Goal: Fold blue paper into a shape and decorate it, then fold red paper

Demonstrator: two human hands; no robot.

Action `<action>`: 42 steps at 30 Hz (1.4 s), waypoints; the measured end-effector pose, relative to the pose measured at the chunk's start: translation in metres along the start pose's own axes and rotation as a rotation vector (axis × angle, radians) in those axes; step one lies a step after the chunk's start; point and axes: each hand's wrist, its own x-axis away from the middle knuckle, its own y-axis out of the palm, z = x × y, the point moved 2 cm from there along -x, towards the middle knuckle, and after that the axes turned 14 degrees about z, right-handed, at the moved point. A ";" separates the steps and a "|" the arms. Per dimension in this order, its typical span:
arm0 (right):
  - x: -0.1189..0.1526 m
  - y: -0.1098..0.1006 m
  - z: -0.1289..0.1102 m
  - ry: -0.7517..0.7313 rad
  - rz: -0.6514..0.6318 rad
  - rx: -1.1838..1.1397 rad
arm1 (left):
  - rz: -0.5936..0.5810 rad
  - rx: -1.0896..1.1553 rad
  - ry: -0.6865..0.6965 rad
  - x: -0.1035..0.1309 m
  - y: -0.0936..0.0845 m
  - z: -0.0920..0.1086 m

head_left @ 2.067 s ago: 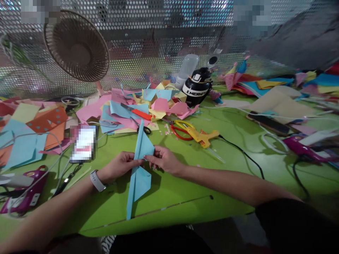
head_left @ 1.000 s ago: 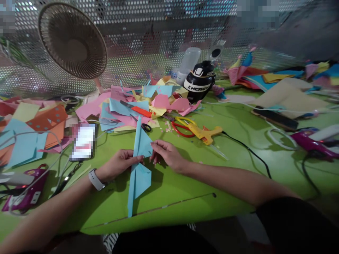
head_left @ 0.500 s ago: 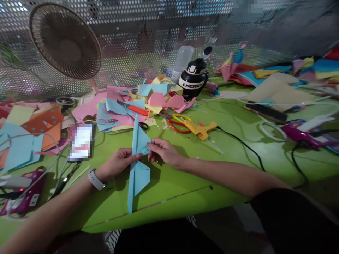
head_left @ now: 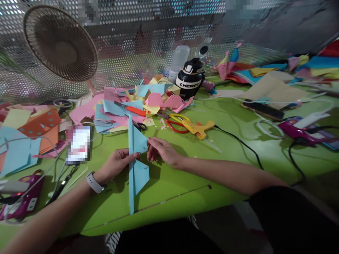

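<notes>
A light blue folded paper (head_left: 140,176), with a long straight strip on its left side and two pointed flaps on its right, stands out over the green table (head_left: 180,180). My left hand (head_left: 120,162) pinches it at the middle of the strip, thumb on top. At the tip of the upper flap is my right hand (head_left: 162,151), its thumb and forefinger closed at the paper's edge, the other fingers curled below. A white watch band (head_left: 94,182) is on my left wrist.
Paper scraps (head_left: 156,100) with a red-handled cutter (head_left: 135,111) and scissors lie behind. A yellow glue gun (head_left: 197,128) is right of them, a black bottle (head_left: 190,79) beyond. The phone (head_left: 79,144) lies left; a fan (head_left: 62,46) stands at the back left.
The view has shifted slightly. The top of the blue paper has tilted a little to the left, with both hands still at it.
</notes>
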 end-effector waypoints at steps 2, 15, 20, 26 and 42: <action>0.001 0.001 -0.001 -0.004 -0.021 0.027 | -0.007 0.020 0.001 0.000 0.001 0.000; 0.003 0.002 -0.002 -0.003 -0.048 0.093 | -0.027 0.120 0.000 0.001 -0.003 0.010; 0.002 0.002 -0.003 0.002 -0.040 0.088 | -0.079 -0.086 0.048 -0.005 -0.013 0.017; 0.001 0.002 -0.003 0.006 -0.047 0.092 | -0.029 -0.097 0.069 -0.010 -0.016 0.019; -0.001 0.004 -0.001 0.032 -0.066 0.116 | -0.065 -0.041 0.042 -0.004 -0.013 0.015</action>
